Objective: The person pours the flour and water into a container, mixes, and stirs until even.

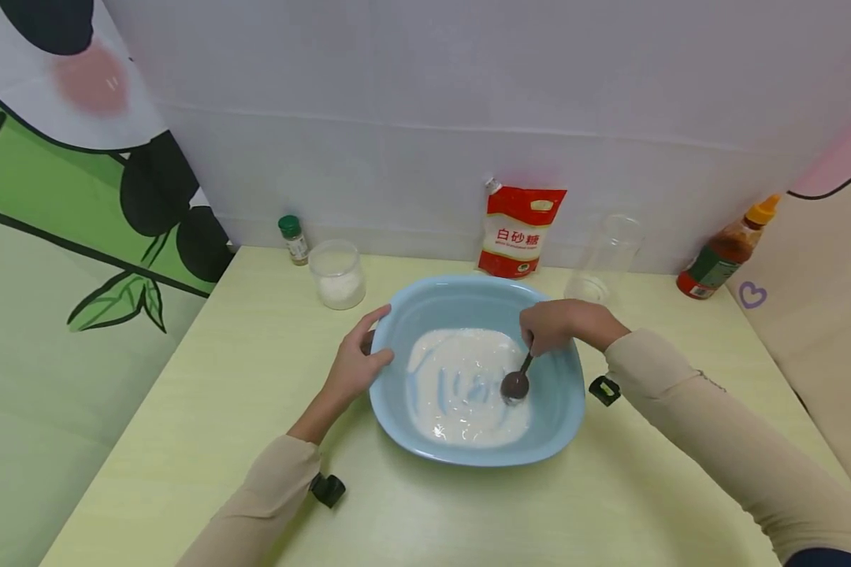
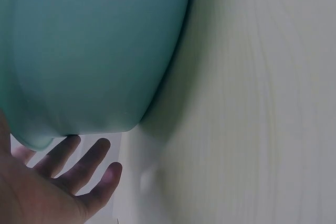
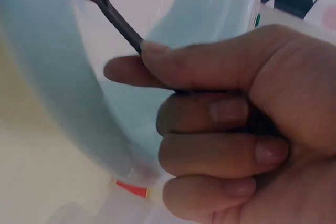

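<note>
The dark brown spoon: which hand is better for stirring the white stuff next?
Probably the right hand. It holds the dark brown long-handled spoon, whose bowl is down at the runny white mixture. The left hand holds no tool; it touches the side of the light-blue oval basin.

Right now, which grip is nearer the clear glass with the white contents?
Left. The left grip is on the left rim of the blue basin, close in front of the glass; the right grip holds the spoon over the basin's right side, farther away.

spoon (image 1: 515,385) in basin (image 1: 454,311); pouch (image 1: 521,232) behind it; sauce bottle (image 1: 726,250) right
</note>
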`<state>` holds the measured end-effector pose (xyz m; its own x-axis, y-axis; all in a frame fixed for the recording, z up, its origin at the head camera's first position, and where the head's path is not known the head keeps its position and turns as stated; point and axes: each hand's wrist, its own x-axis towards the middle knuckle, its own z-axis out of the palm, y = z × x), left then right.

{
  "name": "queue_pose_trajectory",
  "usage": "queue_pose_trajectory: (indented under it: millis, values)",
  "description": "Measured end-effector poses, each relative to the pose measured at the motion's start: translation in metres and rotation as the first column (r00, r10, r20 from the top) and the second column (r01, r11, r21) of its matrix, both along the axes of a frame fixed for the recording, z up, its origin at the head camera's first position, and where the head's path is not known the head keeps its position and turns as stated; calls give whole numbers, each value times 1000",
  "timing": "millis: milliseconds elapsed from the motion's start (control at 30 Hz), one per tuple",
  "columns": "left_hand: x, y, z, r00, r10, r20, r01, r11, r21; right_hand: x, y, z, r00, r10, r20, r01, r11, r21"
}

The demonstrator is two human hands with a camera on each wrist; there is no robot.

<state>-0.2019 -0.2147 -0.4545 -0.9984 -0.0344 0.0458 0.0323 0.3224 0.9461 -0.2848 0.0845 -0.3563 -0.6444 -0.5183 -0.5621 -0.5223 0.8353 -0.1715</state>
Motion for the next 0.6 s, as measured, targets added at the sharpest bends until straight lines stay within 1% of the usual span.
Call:
queue_pose_trajectory:
  millis: [133, 200, 300, 400, 467, 533, 600]
  values:
    - [0, -2, 0, 1000, 1, 2, -1, 1000, 1, -16, -2, -1, 993, -63, -102, 60, 998, -38]
    - [0, -2, 0, 1000, 0, -1, 0, 1000, -1, -20, -10, -3, 986, -88, -144, 80, 995, -61]
    - [1, -1, 0, 1000, 1, -4, -1, 1000, 0, -22, -26, -7, 979, -100, -175, 84, 992, -93]
    - [0, -1, 0, 1000, -1, -10, 1, 1000, -3, -19, -46, -10, 978, -54, -200, 34, 994, -104]
    - [1, -1, 1, 1000, 0, -12, 0, 1000, -4, -15, -58, -12, 978, -6, -206, -19, 993, -118]
    - [0, -1, 1, 1000, 0, -12, 0, 1000, -5, -9, -69, -12, 981, 43, -192, -69, 989, -130]
    - [0, -1, 0, 1000, 1, -9, -1, 1000, -5, -1, -77, -13, 983, 103, -154, -125, 982, -139]
